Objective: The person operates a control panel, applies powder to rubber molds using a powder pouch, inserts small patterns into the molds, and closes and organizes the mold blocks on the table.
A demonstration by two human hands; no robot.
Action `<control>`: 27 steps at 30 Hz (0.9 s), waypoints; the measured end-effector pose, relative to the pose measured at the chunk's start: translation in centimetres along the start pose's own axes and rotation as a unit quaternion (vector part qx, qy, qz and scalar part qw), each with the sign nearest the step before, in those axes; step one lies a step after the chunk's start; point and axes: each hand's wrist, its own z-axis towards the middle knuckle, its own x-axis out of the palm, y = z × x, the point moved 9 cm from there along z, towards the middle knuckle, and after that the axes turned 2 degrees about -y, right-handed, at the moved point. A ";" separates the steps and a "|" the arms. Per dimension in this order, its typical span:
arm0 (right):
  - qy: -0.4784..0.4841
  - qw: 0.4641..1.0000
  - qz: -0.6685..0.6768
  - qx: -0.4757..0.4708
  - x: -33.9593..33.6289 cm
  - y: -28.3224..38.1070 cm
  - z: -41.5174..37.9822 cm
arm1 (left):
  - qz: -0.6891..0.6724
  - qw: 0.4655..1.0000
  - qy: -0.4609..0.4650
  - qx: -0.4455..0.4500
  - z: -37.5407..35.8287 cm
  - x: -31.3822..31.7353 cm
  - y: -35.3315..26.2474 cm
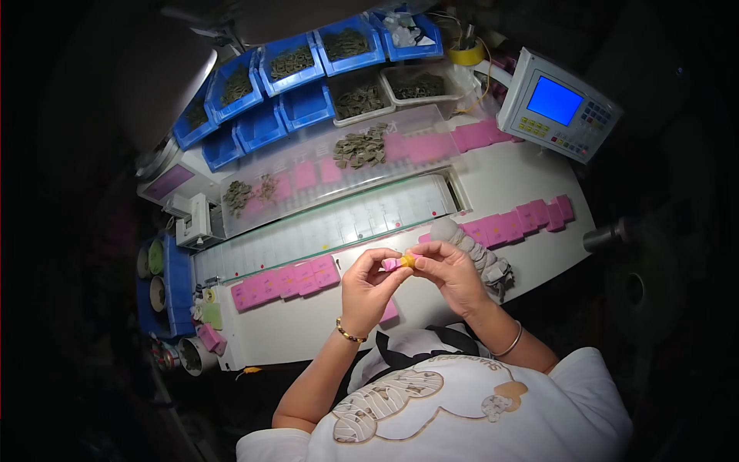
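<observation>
Both hands meet above the front of the white worktable (308,336). Between their fingertips is a small pink-and-yellow piece (406,262), too small to make out its kind. My left hand (368,286) pinches its pink end with thumb and forefinger. At the yellow part, the fingers of my right hand (456,279) are closed on it. A pink block (390,311) lies on the table just below the hands. Close behind my right hand rests a grey, ribbed bundle (471,248). Rows of pink blocks lie at left (285,282) and right (504,225).
Blue bins (291,63) and clear tubs (360,102) of dark green pieces line the back. Loose green pieces (360,148) lie on a clear tray (308,202). A glass strip (346,223) crosses the table. At right stands a control panel (558,104); at left, a white device (198,223).
</observation>
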 end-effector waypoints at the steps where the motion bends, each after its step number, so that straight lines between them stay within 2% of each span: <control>1: -0.036 0.998 0.039 0.012 -0.4 -1.0 0.0 | 0.098 0.994 -0.020 0.049 0.0 -0.2 -0.2; 2: -0.037 0.999 0.014 -0.004 -0.6 -1.5 0.1 | 0.195 0.975 -0.039 0.099 -0.1 -0.2 -0.4; 3: -0.044 0.999 0.016 -0.007 -0.8 -1.9 0.2 | 0.193 0.976 -0.030 0.097 -0.1 -0.2 0.1; 5: -0.013 0.975 -0.209 -0.080 -0.3 -1.3 0.0 | 0.338 0.916 0.012 0.215 -0.9 1.2 -0.8; 6: -0.015 0.951 -0.300 -0.080 -0.3 -1.0 -0.4 | 0.351 0.907 0.030 0.232 -1.1 1.9 -0.7; 7: -0.026 0.950 -0.300 -0.081 -0.7 -0.9 -0.6 | 0.346 0.908 0.041 0.232 -1.3 2.2 -0.3; 9: 0.017 0.893 -0.436 -0.109 -0.2 -0.8 -0.6 | 0.380 0.901 0.066 0.200 -1.4 2.4 1.3; 11: 0.022 0.889 -0.447 -0.098 -0.8 -0.9 -0.5 | 0.382 0.899 0.089 0.194 -1.5 2.6 1.9; 13: -0.049 0.812 -0.516 -0.269 -0.8 2.9 -1.1 | 0.365 0.916 0.050 0.159 -1.4 1.9 2.1; 14: -0.087 0.807 -0.509 -0.285 -1.7 4.4 -0.9 | 0.365 0.916 0.050 0.159 -1.5 1.6 2.3; 15: -0.086 0.808 -0.509 -0.285 -2.4 5.1 -0.1 | 0.360 0.922 0.042 0.136 -1.4 0.6 3.0; 17: -0.154 0.694 -0.588 -0.387 -3.4 7.3 -0.3 | 0.355 0.928 0.034 0.112 -1.5 -0.5 4.1; 18: -0.156 0.693 -0.588 -0.387 -5.3 6.1 0.2 | 0.332 0.939 0.019 0.089 -1.5 -1.2 4.7; 20: -0.046 0.675 -0.662 -0.321 -7.9 1.0 3.1 | 0.306 0.950 0.001 0.057 -1.5 -2.1 5.4; 21: -0.042 0.674 -0.662 -0.326 -7.9 1.5 3.7 | 0.306 0.950 -0.004 0.061 -1.1 -2.4 5.2; 23: -0.045 0.720 -0.635 -0.277 -8.6 0.8 4.1 | 0.302 0.953 -0.014 0.038 -1.7 -3.5 5.5; 24: -0.045 0.719 -0.635 -0.279 -8.7 1.1 4.0 | 0.302 0.953 -0.022 0.021 -1.8 -4.2 5.9; 26: -0.060 0.772 -0.573 -0.270 -9.4 1.6 3.6 | 0.291 0.956 -0.035 0.005 -2.1 -5.1 6.3; 27: -0.056 0.772 -0.573 -0.269 -9.8 1.3 3.3 | 0.283 0.958 -0.048 -0.013 -2.4 -5.8 6.5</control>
